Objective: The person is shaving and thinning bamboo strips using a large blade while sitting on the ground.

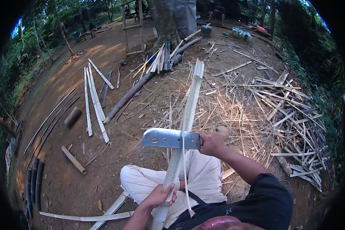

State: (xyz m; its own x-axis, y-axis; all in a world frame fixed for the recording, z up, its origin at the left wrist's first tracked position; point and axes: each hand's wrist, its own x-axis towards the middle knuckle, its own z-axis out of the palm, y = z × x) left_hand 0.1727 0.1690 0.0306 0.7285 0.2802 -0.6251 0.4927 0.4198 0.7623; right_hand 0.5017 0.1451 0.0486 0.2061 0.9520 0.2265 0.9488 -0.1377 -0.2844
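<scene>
A long pale split bamboo strip slants away from my lap, over my crossed legs. Near its lower end my left hand is wrapped round it. In my right hand is a wide machete, its broad metal blade lying across the bamboo strip and pointing left. The round wooden end of its handle shows beyond my fist. A thin peeled sliver hangs from the blade down over my lap.
Bamboo scraps are heaped at the right, with shavings strewn ahead. Split strips and a short bamboo piece lie left. Dark bamboo tubes lie far left. A long pole leads toward a tree trunk. Someone sits far back.
</scene>
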